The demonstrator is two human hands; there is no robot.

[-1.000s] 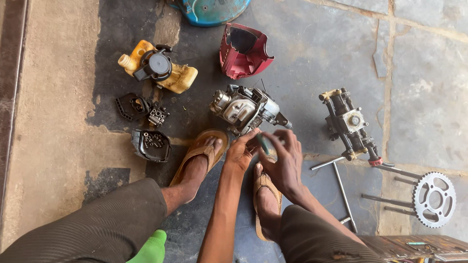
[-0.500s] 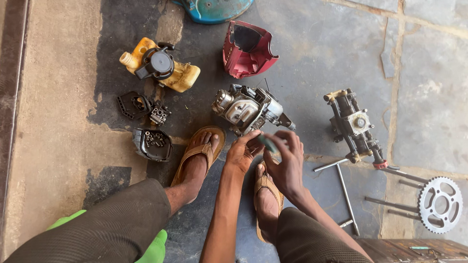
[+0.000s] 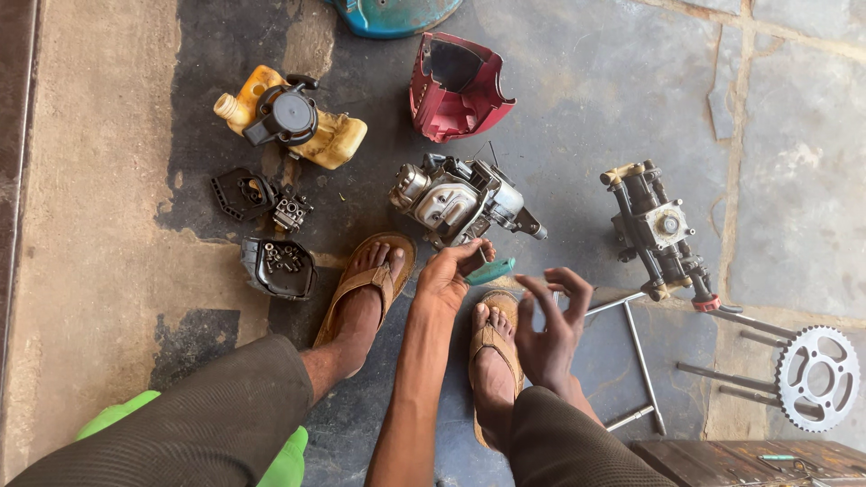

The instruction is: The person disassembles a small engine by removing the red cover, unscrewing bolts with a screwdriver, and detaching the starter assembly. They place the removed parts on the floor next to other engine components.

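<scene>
My left hand (image 3: 446, 275) grips a green-handled screwdriver (image 3: 492, 270) just in front of a small grey engine (image 3: 451, 198) lying on the stone floor. The tool's tip is hidden by my fingers. My right hand (image 3: 552, 326) hovers a little to the right and nearer me. Its fingers are spread and it holds nothing. Both my sandalled feet (image 3: 365, 289) rest on the floor below the engine.
A red engine cover (image 3: 456, 86) and a yellow fuel tank (image 3: 302, 126) lie beyond the engine. Black small parts (image 3: 244, 194) and a black cover holding screws (image 3: 278, 268) sit at left. A pump assembly (image 3: 658, 230), T-wrench (image 3: 636, 347) and sprocket (image 3: 816, 377) lie at right.
Both hands were together on the green tool. My right hand has let go and drawn back with its fingers spread, while the left keeps the screwdriver by the engine.
</scene>
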